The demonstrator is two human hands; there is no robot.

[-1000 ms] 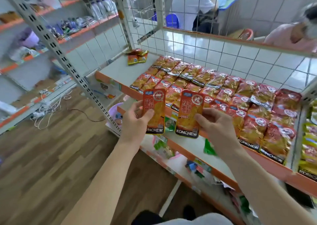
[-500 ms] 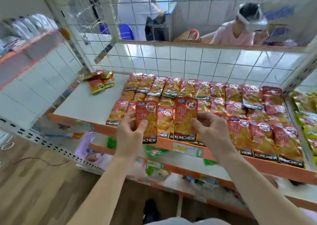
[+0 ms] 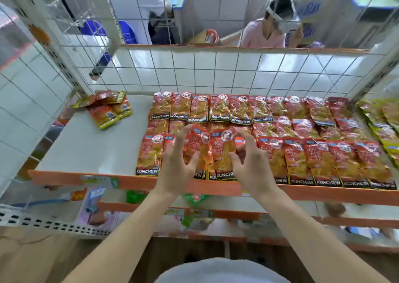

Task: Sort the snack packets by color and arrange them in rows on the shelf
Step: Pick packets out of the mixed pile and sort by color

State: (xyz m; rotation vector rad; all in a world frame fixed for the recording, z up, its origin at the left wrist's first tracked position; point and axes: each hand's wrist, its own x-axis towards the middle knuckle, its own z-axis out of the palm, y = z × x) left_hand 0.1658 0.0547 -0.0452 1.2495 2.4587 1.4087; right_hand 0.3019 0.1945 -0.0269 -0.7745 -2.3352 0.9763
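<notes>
Head view, looking down on a white shelf board with an orange front lip (image 3: 86, 149). Over the front row, left hand (image 3: 178, 168) with fingers fanned wide and nearly straight, gripping nothing, thumb tip at the lower half of a red-orange foil snack packet (image 3: 199, 146). Just beside it, right hand (image 3: 248, 166) likewise spread, fingers slightly bent, empty, thumb at the edge of a second red-orange foil packet (image 3: 223, 153). Unclear whether fingertips touching the foil or hovering just above. Both packets flat, side by side and slightly overlapping, lower ends at the shelf's lip, marked KONCHEW. Around them, three rows of matching red-orange packets (image 3: 237, 110) from mid-shelf to the right end, front to back. In the back left corner, well apart from the rows, a small loose heap of yellow-green-edged packets (image 3: 108, 108). At far right, more yellow-green packets (image 3: 386, 118). Behind the shelf, a white wire grid panel (image 3: 194, 73); beyond it, a seated person in a pink top (image 3: 265, 34).
</notes>
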